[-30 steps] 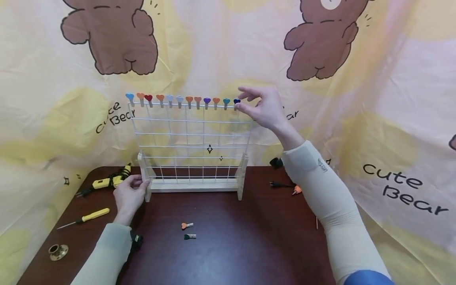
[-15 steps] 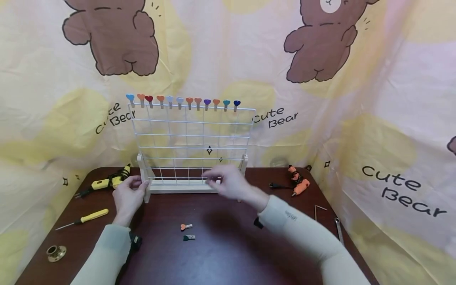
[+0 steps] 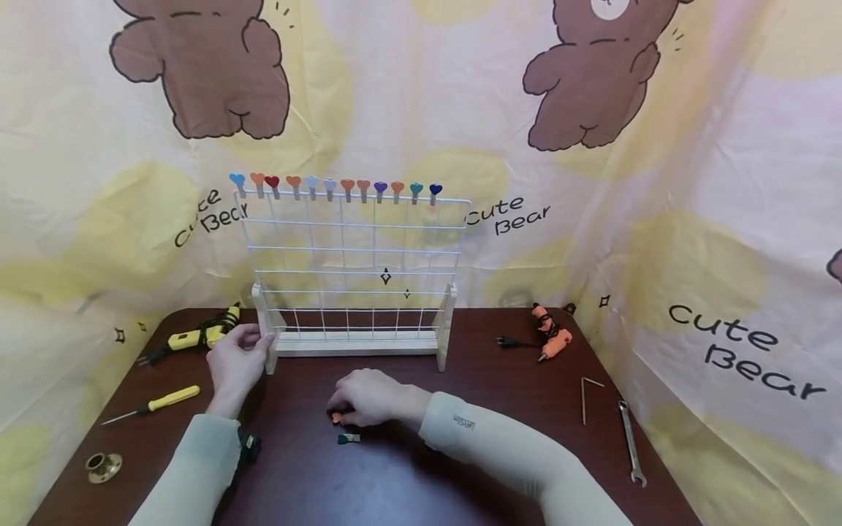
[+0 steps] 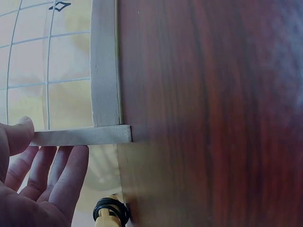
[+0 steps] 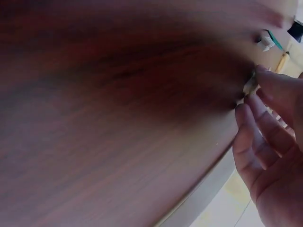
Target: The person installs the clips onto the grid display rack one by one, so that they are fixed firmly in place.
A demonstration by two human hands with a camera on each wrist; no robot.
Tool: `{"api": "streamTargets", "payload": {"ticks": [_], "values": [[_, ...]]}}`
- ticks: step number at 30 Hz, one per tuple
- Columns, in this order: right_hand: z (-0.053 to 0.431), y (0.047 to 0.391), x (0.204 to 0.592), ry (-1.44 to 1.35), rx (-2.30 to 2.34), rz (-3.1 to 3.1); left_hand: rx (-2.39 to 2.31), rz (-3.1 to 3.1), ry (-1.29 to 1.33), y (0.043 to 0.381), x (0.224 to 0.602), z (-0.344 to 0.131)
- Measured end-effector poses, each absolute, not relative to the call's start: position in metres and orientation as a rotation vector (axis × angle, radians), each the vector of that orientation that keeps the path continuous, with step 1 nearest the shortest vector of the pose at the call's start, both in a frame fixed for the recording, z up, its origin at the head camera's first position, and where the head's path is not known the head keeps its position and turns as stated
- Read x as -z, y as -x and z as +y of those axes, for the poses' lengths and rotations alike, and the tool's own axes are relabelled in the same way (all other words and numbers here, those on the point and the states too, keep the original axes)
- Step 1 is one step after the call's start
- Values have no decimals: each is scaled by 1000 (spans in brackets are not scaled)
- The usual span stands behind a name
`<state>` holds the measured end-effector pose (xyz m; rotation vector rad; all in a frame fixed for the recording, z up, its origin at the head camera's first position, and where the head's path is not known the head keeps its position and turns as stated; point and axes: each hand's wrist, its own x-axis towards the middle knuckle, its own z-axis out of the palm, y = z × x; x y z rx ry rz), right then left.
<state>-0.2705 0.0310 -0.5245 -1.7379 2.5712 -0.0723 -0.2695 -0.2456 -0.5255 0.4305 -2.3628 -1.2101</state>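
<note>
A white wire grid stands in a pale wooden frame (image 3: 358,345). Along its top wire sits a row of several heart-topped clothespins, a dark blue one (image 3: 435,190) furthest right. My left hand (image 3: 230,365) grips the frame's left side board (image 4: 80,136), thumb on one face and fingers on the other. On the table in front, my right hand (image 3: 371,398) has thumb and fingertips around an orange-heart clothespin (image 3: 337,418), whose wooden end is hidden by the hand. In the right wrist view, that clothespin (image 5: 250,85) shows between thumb and fingers. A dark green-heart clothespin (image 3: 349,439) lies just nearer.
At left lie a yellow glue gun (image 3: 191,338), a yellow-handled screwdriver (image 3: 172,398) and a brass flange (image 3: 104,468). To the right are an orange glue gun (image 3: 555,345), a hex key (image 3: 583,400) and a wrench (image 3: 631,444). A bear-print curtain (image 3: 408,95) hangs behind.
My right hand has left the dark blue clothespin on the top wire and come down and left to the orange one on the table. The left hand stays on the frame.
</note>
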Motion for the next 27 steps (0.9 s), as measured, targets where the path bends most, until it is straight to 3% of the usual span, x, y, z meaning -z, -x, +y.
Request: {"api": "streamTargets", "payload": {"ticks": [7,11,20,27], "values": [[36,272,516,1785,127,2518,1220,-2368,-445,271,526,-243],[59,281,488,1792,396,2532,1228,-2376,-447,271,525,-244],[131,305,359,1650,1163,2551,1203,-2365,-443,270,525,-246],[177,327,249,1342,1604,2719,1201,-2374,-442,271,526,-246]]}}
